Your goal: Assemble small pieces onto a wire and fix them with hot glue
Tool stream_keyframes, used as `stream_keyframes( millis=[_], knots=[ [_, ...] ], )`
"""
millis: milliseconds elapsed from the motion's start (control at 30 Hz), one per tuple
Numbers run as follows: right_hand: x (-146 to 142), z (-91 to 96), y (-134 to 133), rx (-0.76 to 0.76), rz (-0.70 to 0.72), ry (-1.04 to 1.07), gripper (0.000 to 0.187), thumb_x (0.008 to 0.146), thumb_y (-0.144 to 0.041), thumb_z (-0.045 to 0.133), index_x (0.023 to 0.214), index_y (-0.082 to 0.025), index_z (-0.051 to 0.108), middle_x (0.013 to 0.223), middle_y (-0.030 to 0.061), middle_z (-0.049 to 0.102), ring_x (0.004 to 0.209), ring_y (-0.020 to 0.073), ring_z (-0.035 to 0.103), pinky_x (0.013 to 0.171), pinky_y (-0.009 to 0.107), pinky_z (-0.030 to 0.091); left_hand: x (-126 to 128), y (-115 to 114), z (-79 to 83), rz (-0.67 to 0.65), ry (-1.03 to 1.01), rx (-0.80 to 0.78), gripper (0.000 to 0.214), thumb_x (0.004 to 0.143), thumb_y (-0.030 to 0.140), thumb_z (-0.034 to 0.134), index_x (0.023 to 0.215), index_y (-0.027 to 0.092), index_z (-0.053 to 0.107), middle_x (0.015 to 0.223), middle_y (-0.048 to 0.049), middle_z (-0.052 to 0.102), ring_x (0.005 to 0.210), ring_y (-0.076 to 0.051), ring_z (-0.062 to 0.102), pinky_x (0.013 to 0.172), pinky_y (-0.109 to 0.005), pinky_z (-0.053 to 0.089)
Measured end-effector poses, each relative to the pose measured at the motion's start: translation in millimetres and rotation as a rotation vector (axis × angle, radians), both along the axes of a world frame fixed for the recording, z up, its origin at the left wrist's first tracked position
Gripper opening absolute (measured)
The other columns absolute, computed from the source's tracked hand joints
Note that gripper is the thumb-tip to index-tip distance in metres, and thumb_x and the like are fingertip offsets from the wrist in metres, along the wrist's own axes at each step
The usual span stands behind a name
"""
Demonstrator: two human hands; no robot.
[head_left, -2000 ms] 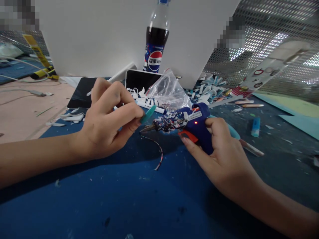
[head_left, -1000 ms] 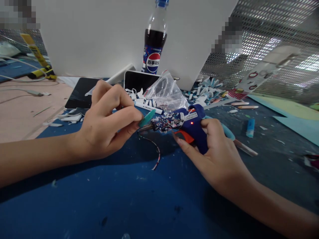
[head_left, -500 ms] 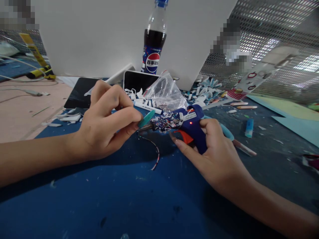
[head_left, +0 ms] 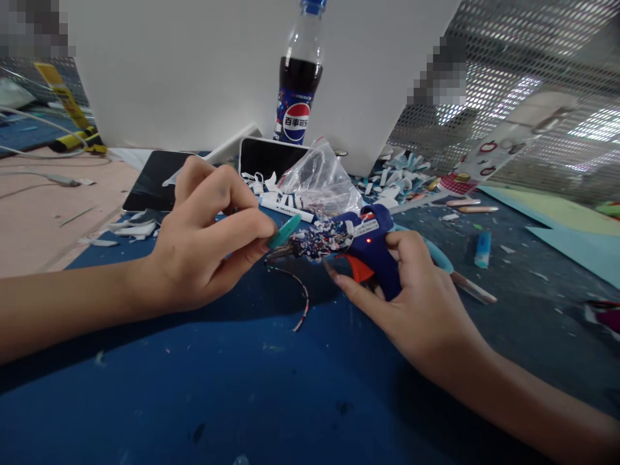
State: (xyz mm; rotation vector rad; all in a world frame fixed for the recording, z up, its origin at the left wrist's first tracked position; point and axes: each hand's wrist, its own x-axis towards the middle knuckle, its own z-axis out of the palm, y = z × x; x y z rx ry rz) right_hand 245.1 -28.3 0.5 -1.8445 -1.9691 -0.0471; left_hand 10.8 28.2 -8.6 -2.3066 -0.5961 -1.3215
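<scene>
My left hand pinches a small teal strip between thumb and forefinger. My right hand is wrapped round the handle of a dark blue hot glue gun with an orange trigger and a lit red light. The gun's front is crusted with coloured specks, and its nozzle points left, right beside the teal strip; whether they touch I cannot tell. Below the nozzle, a thin speckled cord curves down over the blue mat.
Behind my hands are a clear plastic bag, a white marker, a dark-screened phone and a cola bottle. Paper scraps pile at the back right. Light blue-handled scissors lie beyond the glue gun. A black tablet is at left.
The glue gun has tilted very slightly and its nozzle has shifted a little against the teal strip. My left hand keeps its pinch almost unmoved.
</scene>
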Motion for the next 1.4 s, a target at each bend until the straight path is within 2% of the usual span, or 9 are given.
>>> stream_keyframes(
  millis=[167,433,733,967,1400],
  knots=[
    [-0.3,-0.8,1.7,-0.003,0.000,0.056,0.050,0.068,-0.057,0.060,0.094,-0.019,0.043,0.069,0.0072,0.058,0.056,0.0239,0.057,0.044,0.033,0.040,0.5,-1.4,0.9,0.027,0.032,0.024,0.011,0.085,0.019,0.051,0.074,0.020,0.051,0.071,0.0016,0.047,0.071,-0.014,0.053,0.077,-0.039,0.042],
    [0.7,-2.3,1.6,0.016,0.006,0.045,0.049,0.068,-0.059,0.060,0.092,-0.019,0.043,0.065,0.0060,0.057,0.054,0.0231,0.056,0.043,0.032,0.038,2.2,-5.2,2.7,0.105,0.037,0.006,0.013,0.080,0.015,0.054,0.071,0.022,0.049,0.069,0.0014,0.049,0.062,-0.013,0.047,0.064,-0.036,0.040],
    [-0.8,-1.9,2.6,0.027,0.014,0.047,0.047,0.066,-0.057,0.062,0.089,-0.021,0.041,0.062,0.0047,0.057,0.052,0.0221,0.057,0.042,0.032,0.038,1.3,-3.8,1.7,0.087,0.040,0.028,0.010,0.082,0.017,0.054,0.074,0.021,0.049,0.070,0.0016,0.049,0.067,-0.013,0.051,0.070,-0.036,0.042],
    [-0.7,-0.1,1.8,0.009,0.014,0.056,0.047,0.067,-0.057,0.061,0.089,-0.020,0.041,0.060,0.0039,0.056,0.049,0.0215,0.056,0.042,0.031,0.037,2.3,-4.0,3.5,0.104,0.047,0.057,0.012,0.080,0.016,0.055,0.073,0.021,0.047,0.069,0.0013,0.049,0.062,-0.013,0.049,0.063,-0.035,0.042],
    [-0.1,-0.5,0.8,0.027,0.003,0.010,0.044,0.068,-0.055,0.060,0.088,-0.021,0.042,0.064,0.0054,0.057,0.056,0.0238,0.058,0.046,0.032,0.040,0.8,-0.9,3.2,0.087,0.063,0.078,0.011,0.081,0.017,0.051,0.073,0.020,0.045,0.070,0.0019,0.048,0.059,-0.012,0.048,0.064,-0.035,0.040]
  ],
)
